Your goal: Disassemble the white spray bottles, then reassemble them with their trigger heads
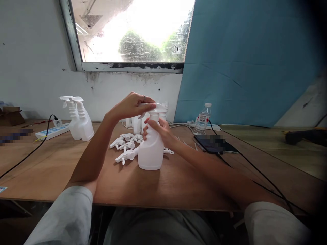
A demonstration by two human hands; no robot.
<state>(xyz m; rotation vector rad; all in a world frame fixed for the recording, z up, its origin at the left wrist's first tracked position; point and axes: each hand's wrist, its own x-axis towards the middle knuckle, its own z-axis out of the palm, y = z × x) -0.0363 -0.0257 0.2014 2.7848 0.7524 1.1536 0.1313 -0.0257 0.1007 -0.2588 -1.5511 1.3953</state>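
A white spray bottle (151, 154) stands upright on the wooden table in front of me. My left hand (135, 104) is closed over the trigger spray head (158, 108) on top of it, thumb and fingers gripping the head. Lower down, my right hand (163, 131) wraps round the bottle's ribbed neck. The head sits at the neck opening; whether it is fully seated I cannot tell. Just left of the bottle lie several loose white trigger spray heads (125, 156). More white bottles (137, 126) stand behind, partly hidden by my hands.
Two spray bottles with heads (81, 119) stand at the left beside a power strip (52, 131). To the right are a clear water bottle (202, 119), a phone (209, 144) and black cables (251, 165). The table's front edge (163, 206) runs close to my body.
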